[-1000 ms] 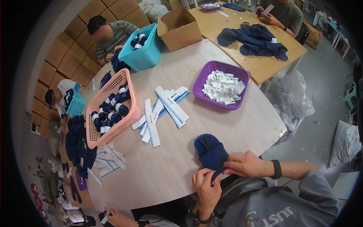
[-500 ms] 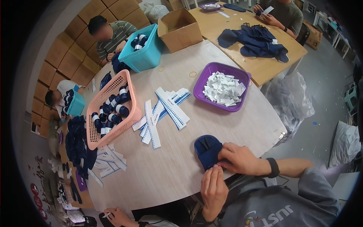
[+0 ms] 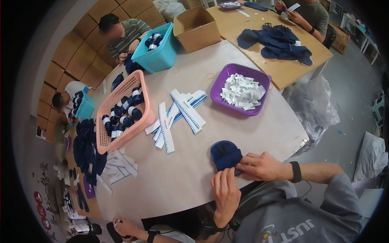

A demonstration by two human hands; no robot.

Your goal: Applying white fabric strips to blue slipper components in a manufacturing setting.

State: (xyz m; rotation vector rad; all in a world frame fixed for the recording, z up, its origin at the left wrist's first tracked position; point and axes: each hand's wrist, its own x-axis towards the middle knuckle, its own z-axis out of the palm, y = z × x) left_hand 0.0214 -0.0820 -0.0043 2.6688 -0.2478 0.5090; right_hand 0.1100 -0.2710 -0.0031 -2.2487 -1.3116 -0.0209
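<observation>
A navy cloth piece [image 3: 223, 154] with one rounded end lies at the near edge of the table, its near part folded over; it looks slipper-like, but its exact kind is unclear. My right hand [image 3: 265, 166] pinches its near right side, fingers bent together. My left hand [image 3: 227, 194] is beside it at the table's edge, fingertips closed on the near end of the cloth. The two hands nearly meet there, and the fingers hide the edge they hold.
Paper strips [image 3: 186, 110] lie mid-table. A purple bin [image 3: 259, 110] holds white slips; a pink basket [image 3: 150, 111] and turquoise bin [image 3: 164, 60] hold banded navy rolls. Behind stands a cardboard box [image 3: 198, 36]. Co-workers sit around; another person's hand [image 3: 129, 227] is at lower left.
The near part of the navy cloth is folded further up over the rounded end. My hands have shifted slightly with it. The view has tilted a little.
</observation>
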